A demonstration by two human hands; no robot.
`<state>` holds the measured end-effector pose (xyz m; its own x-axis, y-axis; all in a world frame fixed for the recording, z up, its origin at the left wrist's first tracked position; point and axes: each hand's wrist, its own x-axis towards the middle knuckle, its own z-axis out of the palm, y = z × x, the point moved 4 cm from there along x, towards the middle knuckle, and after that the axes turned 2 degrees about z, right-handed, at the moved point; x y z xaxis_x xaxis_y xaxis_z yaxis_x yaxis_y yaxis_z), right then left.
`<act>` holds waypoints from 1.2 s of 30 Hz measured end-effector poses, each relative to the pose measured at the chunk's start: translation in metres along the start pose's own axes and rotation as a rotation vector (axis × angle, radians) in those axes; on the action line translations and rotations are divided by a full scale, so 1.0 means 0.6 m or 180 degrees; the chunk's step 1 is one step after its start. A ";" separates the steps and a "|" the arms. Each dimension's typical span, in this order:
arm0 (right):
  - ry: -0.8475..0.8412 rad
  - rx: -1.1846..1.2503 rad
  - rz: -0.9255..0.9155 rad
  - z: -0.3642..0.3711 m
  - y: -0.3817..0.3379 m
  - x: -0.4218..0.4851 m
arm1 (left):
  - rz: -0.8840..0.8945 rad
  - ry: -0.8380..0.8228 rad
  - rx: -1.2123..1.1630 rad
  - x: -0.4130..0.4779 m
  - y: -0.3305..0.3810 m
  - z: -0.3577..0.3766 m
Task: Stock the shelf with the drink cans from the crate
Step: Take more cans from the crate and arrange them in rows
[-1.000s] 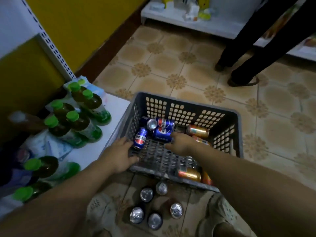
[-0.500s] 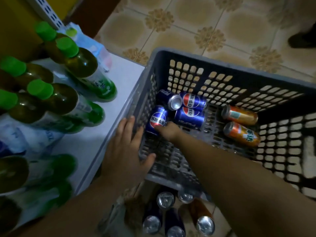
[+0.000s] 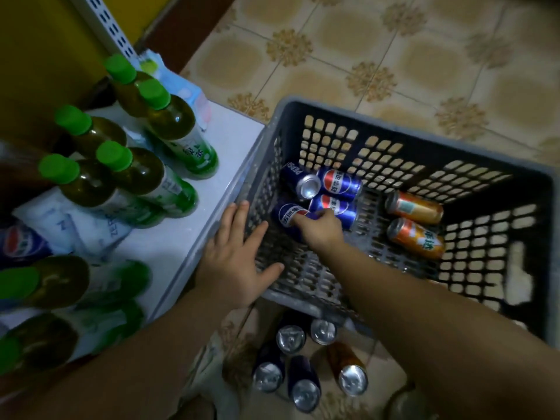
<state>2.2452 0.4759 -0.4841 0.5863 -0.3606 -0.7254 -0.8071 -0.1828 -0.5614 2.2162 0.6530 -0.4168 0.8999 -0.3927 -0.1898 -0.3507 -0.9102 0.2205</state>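
Bottles: well to the left of your left grip (image 3: 236, 262), green-capped bottles (image 3: 169, 125) stand crowded on the white shelf (image 3: 181, 237). Those nearest you are blurred.
Shelf: its bare front strip lies just left of your left grip, right beside the crate (image 3: 394, 122).
Left grip: released. The fingers are straight and spread, and the palm lies on the crate's near left corner with the thumb reaching toward your right grip (image 3: 318, 228).
Crate: grey lattice plastic standing on the tiled floor (image 3: 363, 56). Your right arm reaches down into it.
Right grip: grasping the blue can (image 3: 286, 215), with the fingers curled over its upper side.
Blue can: it lies on its side on the crate's bottom by the left wall, under your right grip and just right of your left fingertips.
Other blue cans: three (image 3: 342, 183) lie just beyond your right grip, touching one another. One shows its silver top.
Orange cans: two (image 3: 415, 207) lie on their sides to the right of your right grip, apart from it.
Floor cans: five (image 3: 291, 338) stand upright on the floor, nearer to you than both grips and between your forearms.
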 end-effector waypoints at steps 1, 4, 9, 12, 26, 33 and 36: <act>0.0064 -0.0058 -0.0203 -0.024 -0.010 -0.029 | -0.0159 -0.0309 0.0030 0.002 0.000 -0.003; 0.0120 -0.0177 -0.0851 -0.090 -0.050 -0.136 | -0.0423 -0.0967 -0.0223 -0.001 0.010 -0.032; 0.0080 -0.0155 -0.1707 -0.180 -0.133 -0.332 | -0.0388 -0.0479 -0.1801 -0.057 0.077 -0.166; -0.0070 0.0240 -0.1950 -0.212 -0.180 -0.454 | -0.0056 -0.0136 -0.2747 -0.122 0.130 -0.280; -0.0480 0.1825 -0.3129 -0.245 -0.309 -0.990 | 0.0242 0.1664 -0.3247 -0.522 0.177 -0.698; -0.1275 0.0826 -0.3621 -0.144 -0.302 -1.164 | -0.0283 0.2626 -0.2835 -0.715 0.129 -0.754; -0.1464 0.0400 -0.3743 -0.093 -0.290 -1.217 | -0.0483 0.2584 -0.2773 -0.785 0.096 -0.750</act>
<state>1.9539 0.7197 0.1654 0.9325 0.3142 0.1780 0.2125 -0.0788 -0.9740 1.8891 0.8448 0.1160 0.9276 0.1936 0.3195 -0.2153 -0.4220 0.8807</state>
